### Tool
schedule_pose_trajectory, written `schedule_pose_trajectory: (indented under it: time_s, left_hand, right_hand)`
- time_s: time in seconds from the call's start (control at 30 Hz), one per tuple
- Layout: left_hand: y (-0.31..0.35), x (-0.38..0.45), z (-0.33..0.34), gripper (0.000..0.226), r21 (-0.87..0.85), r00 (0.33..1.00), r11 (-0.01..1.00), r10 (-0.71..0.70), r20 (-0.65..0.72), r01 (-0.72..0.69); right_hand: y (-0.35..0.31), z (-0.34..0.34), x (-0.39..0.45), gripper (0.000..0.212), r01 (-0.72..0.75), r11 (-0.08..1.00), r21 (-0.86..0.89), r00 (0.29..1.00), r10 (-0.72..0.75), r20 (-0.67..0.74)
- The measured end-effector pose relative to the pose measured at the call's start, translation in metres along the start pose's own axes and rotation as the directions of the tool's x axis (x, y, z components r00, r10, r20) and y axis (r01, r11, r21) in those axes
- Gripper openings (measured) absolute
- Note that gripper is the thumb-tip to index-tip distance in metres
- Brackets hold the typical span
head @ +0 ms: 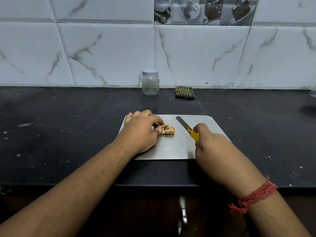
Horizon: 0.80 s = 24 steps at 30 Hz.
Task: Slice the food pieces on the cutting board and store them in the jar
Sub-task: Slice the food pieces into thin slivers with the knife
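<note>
A grey metal cutting board (172, 147) lies on the black counter in front of me. Tan, knobbly food pieces (168, 130) sit on its left half. My left hand (142, 129) pinches their left end with thumb and fingertips. My right hand (210, 146) grips the yellow handle of a knife (185, 126); the blade points away and to the left above the board, apart from the food. A clear plastic jar (150, 82) with a white lid screwed on stands upright at the back, against the wall.
A folded green striped cloth (185, 92) lies to the right of the jar. The black counter (59, 134) runs wide on both sides; its front edge is close to me. A tiled wall (102, 48) closes the back. A metal cabinet handle (183, 214) shows below.
</note>
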<state>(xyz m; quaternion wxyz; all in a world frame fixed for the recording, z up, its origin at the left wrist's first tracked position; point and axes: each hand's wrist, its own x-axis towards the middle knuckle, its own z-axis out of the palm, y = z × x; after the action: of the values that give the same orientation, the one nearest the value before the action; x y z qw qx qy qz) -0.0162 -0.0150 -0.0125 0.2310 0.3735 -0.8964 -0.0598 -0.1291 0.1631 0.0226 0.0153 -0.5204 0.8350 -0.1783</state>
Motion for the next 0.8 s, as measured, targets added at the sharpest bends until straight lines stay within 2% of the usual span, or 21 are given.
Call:
schedule_pose_trajectory:
  time_s: [0.3, 0.47, 0.6, 0.8]
  left_hand:
    - [0.006, -0.003, -0.005, 0.016, 0.019, 1.000, 1.000, 0.003, 0.007, -0.003]
    - [0.009, -0.004, -0.002, 0.037, 0.053, 0.999, 0.999, 0.011, -0.033, -0.009]
    - [0.012, -0.006, -0.003, 0.046, 0.015, 0.999, 1.000, 0.010, -0.033, -0.010]
    - [0.002, -0.002, -0.001, 0.028, 0.011, 0.999, 1.000, -0.006, -0.048, 0.007]
  right_hand:
    - [-0.003, -0.005, -0.003, 0.023, -0.005, 1.000, 0.014, 1.000, 0.005, 0.030]
    - [-0.006, -0.003, -0.003, 0.022, 0.006, 1.000, 0.009, 0.999, -0.006, 0.035]
    - [-0.007, -0.003, -0.004, 0.021, 0.027, 1.000, 0.004, 0.999, -0.027, 0.023]
    - [-0.012, -0.003, -0.006, 0.019, 0.068, 0.997, 0.024, 0.997, -0.069, 0.031]
